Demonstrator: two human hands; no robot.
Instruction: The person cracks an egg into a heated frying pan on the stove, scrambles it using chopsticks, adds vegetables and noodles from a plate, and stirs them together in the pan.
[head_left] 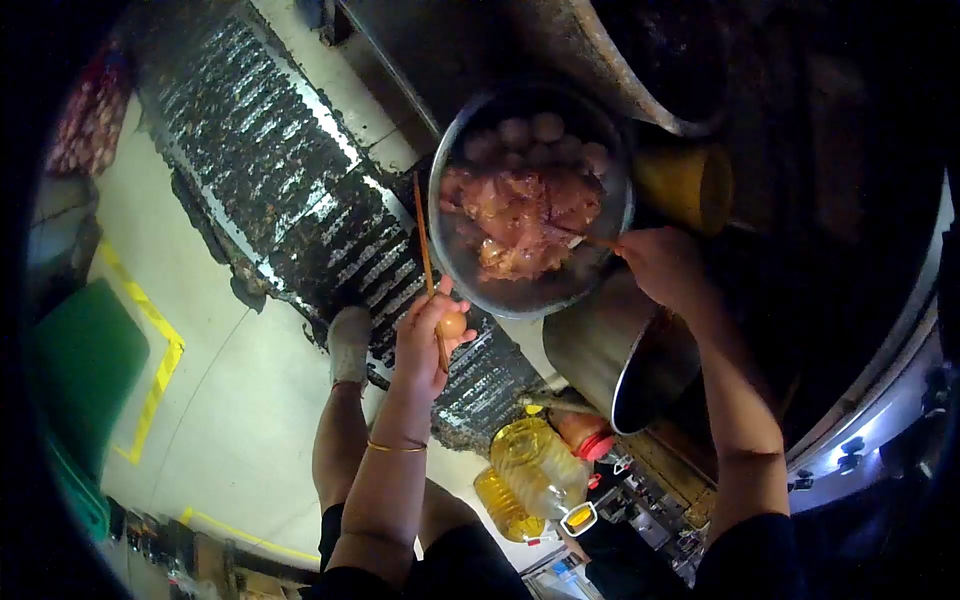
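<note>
A large metal bowl (590,300) holds reddish raw meat (520,215) in its middle, with several round eggs (547,127) along its far side. Just outside the bowl's left rim is my left hand (435,328), its fingers curled round a brown egg (452,324) and a long wooden chopstick (424,240) that points up along the rim. My right hand (660,262) is at the bowl's right rim, closed on a thin wooden stick (597,240) whose tip reaches over the meat.
Below the bowl stands a metal pot (590,340). A yellow container (710,190) is right of the bowl. Oil bottles (540,460) and a red-capped jar (580,430) stand at lower centre. A dirty floor grate (270,150) crosses the left; a green object (90,370) is beyond it.
</note>
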